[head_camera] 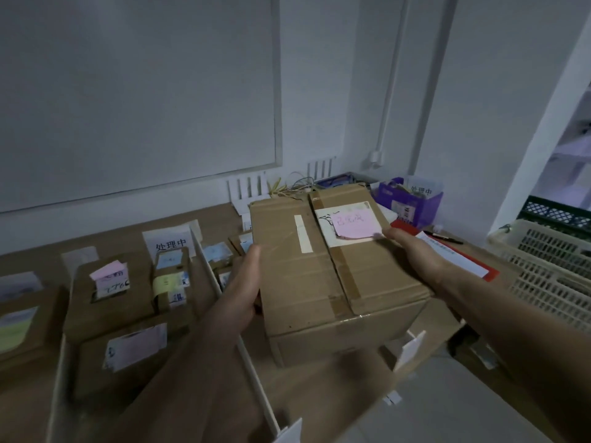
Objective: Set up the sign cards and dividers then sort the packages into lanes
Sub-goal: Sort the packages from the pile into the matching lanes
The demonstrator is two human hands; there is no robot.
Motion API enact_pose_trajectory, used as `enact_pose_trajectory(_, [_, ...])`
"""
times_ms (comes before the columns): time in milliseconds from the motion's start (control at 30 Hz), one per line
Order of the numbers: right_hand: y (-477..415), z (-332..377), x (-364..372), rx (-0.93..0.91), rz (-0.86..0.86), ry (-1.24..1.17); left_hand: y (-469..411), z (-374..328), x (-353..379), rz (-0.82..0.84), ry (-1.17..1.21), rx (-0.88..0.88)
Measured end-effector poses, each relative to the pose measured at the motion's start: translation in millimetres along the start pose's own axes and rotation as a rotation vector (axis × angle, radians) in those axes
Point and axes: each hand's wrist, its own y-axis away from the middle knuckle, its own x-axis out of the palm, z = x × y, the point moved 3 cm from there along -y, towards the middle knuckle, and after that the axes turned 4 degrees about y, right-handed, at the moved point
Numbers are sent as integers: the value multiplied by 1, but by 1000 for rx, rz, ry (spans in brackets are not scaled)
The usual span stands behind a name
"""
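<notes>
cardboard fills the space between our palms: the left hand [246, 282] lies flat, fingers straight, against the left wall of the large box [319, 276], while the right hand [412, 251] clamps the opposite top edge, one straight digit reaching the pink note [355, 225]; its other fingers are hidden past the edge, so we cannot tell how they curl. we judge this squeeze from both sides suits a box too broad for one hand. the box sits low over the lane just right of the white divider [211, 276]; whether it touches the table [319, 404] we cannot tell. left of that divider, smaller packages [108, 289] fill the lane under a sign card [171, 243]. a purple box [412, 203] behind, a red-and-white envelope [457, 260] and a white basket [550, 260] crowd the right side.
</notes>
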Motion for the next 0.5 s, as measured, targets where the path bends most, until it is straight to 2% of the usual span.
enact_pose_trajectory(167, [-66, -20, 4, 23, 107, 68, -47, 25, 4, -111, 14, -42])
enact_pose_trajectory(300, [-109, -53, 9, 93, 146, 81, -70, 47, 8, -105, -22, -44])
enact_pose_trajectory(500, [-149, -84, 18, 139, 180, 106, -108, 111, -9, -201, -8, -145])
